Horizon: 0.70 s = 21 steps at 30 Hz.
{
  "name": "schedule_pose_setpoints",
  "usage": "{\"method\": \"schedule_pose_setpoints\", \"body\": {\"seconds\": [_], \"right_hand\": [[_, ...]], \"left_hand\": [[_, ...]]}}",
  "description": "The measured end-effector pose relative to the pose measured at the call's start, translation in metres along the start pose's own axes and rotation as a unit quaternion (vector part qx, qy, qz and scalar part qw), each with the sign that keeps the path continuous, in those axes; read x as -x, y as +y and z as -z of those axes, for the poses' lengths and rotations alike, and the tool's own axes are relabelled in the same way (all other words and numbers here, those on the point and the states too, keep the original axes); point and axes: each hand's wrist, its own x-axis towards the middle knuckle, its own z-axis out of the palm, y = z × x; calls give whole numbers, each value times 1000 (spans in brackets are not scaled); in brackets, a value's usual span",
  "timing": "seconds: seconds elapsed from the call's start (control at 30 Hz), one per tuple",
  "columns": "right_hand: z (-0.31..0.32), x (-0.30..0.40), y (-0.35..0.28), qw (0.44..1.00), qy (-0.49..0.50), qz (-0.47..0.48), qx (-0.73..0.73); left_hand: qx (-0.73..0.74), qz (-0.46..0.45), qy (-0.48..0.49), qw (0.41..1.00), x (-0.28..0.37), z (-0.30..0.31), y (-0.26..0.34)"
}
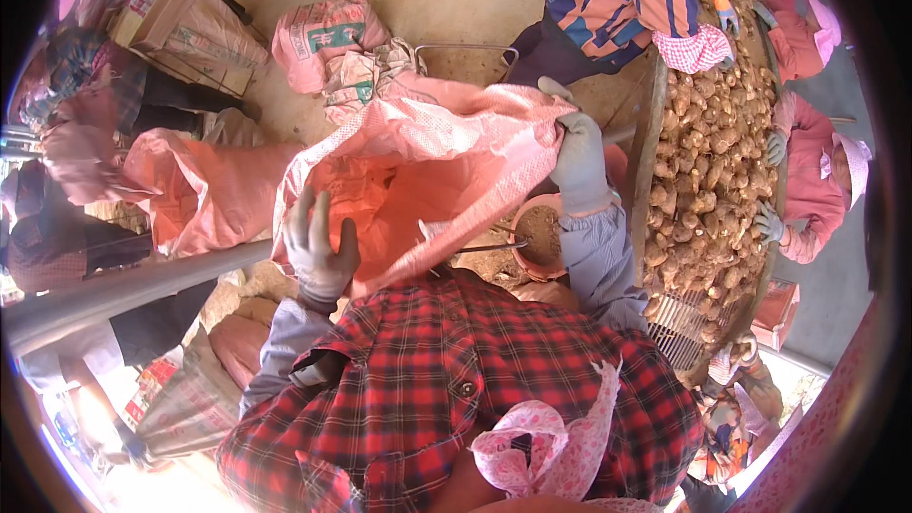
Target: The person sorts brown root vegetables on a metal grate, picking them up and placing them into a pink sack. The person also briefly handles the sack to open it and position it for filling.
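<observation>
A pink woven plastic sack (427, 192) hangs before me with its mouth spread wide. My right hand (581, 160), in a grey work glove, grips the rim at the sack's upper right corner. At the left side of the mouth is my left hand (320, 249), gloved too, its fingers apart and against or close to the sack wall. Whether its fingertips touch the plastic cannot be made out. A bent metal rod (491, 248) shows below the sack's lower rim, beside a round pink tub (538, 260) with brown matter inside.
On my right, a long sorting table (654, 178) carries many brown tubers (702, 164); several gloved co-workers reach over it. A grey metal pipe (142, 292) runs in from the left. Filled sacks (328, 39) and another open pink sack (206, 185) stand ahead and left, near other people.
</observation>
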Motion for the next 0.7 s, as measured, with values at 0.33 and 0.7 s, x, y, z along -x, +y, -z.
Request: {"method": "schedule_pose_setpoints", "body": {"seconds": [0.33,0.7], "right_hand": [[-2,46,-11,981,112,2,158],[41,121,-82,885,177,78,422]], "left_hand": [[287,318,-597,679,4,-100,-82],[358,325,-627,611,-84,-139,-102]]}}
